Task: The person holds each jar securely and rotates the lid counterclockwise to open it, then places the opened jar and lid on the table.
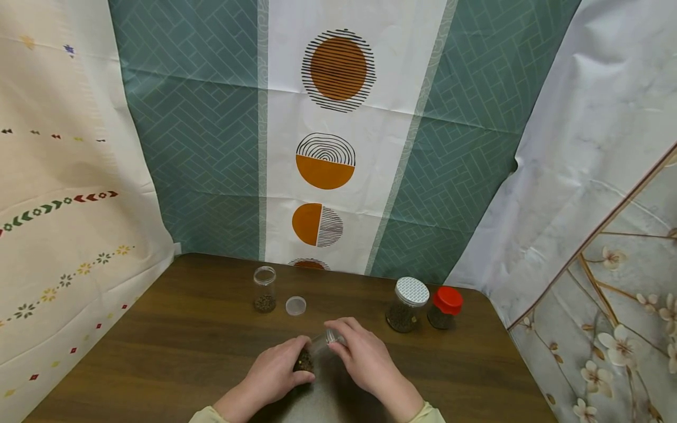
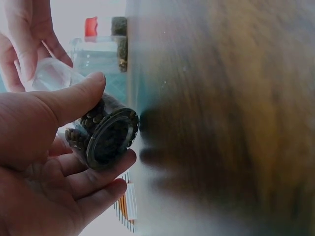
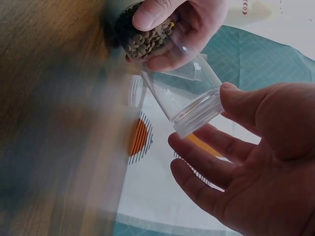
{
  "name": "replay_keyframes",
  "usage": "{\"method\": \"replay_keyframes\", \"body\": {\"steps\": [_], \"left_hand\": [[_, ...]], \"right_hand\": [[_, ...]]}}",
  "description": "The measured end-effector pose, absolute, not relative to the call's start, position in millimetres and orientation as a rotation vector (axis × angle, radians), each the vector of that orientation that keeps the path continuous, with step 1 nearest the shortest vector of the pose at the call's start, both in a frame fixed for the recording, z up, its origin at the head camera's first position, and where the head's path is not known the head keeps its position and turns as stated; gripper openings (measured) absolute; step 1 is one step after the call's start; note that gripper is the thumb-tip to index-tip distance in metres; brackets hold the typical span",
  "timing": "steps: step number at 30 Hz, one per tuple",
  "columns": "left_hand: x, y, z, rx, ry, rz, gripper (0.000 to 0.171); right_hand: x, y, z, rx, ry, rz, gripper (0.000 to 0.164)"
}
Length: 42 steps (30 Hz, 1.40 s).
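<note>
A clear jar (image 1: 319, 346) with small brown seeds (image 3: 150, 39) at its bottom is held tilted above the table's near middle. My left hand (image 1: 277, 370) grips its seed-filled base, thumb on one side and fingers on the other. At the opposite, higher end, my right hand (image 1: 365, 355) pinches the clear ribbed rim (image 3: 199, 112) between thumb and fingers. Whether that rim is a lid or the bare threaded neck I cannot tell. Farther back stands a second clear jar (image 1: 265, 288), uncovered, with some brown seeds inside. A clear round lid (image 1: 295, 305) lies beside it.
At the back right stand a jar with a white patterned lid (image 1: 412, 292) and a smaller jar with a red lid (image 1: 448, 300), both with dark contents. The brown wooden table (image 1: 158, 341) is bounded by hanging cloths (image 1: 211, 147) behind and at both sides.
</note>
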<state>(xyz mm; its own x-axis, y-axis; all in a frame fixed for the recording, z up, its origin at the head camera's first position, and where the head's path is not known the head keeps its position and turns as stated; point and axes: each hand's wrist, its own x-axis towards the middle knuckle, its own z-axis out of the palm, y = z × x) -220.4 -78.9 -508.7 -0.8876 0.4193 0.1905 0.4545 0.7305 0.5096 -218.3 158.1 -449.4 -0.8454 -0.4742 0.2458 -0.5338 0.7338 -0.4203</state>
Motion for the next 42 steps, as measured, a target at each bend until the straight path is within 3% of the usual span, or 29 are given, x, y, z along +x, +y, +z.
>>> {"method": "replay_keyframes", "body": {"steps": [24,33,42], "left_hand": [[-219.0,-76.6,-508.5,-0.727,-2.847,-0.856,0.053],[-220.1,-76.7,-508.8,-0.722,-2.862,-0.858,0.054],[-220.3,-77.3,-508.7,-0.720,-2.883,-0.879,0.056]], "right_hand": [[-217.7,162.1,-450.6,0.873,-2.795,0.775,0.040],[-218.5,164.0,-451.5,0.923,-2.751,0.842,0.049],[-223.2,160.3,-445.9,0.761,-2.840,0.803,0.050]]}}
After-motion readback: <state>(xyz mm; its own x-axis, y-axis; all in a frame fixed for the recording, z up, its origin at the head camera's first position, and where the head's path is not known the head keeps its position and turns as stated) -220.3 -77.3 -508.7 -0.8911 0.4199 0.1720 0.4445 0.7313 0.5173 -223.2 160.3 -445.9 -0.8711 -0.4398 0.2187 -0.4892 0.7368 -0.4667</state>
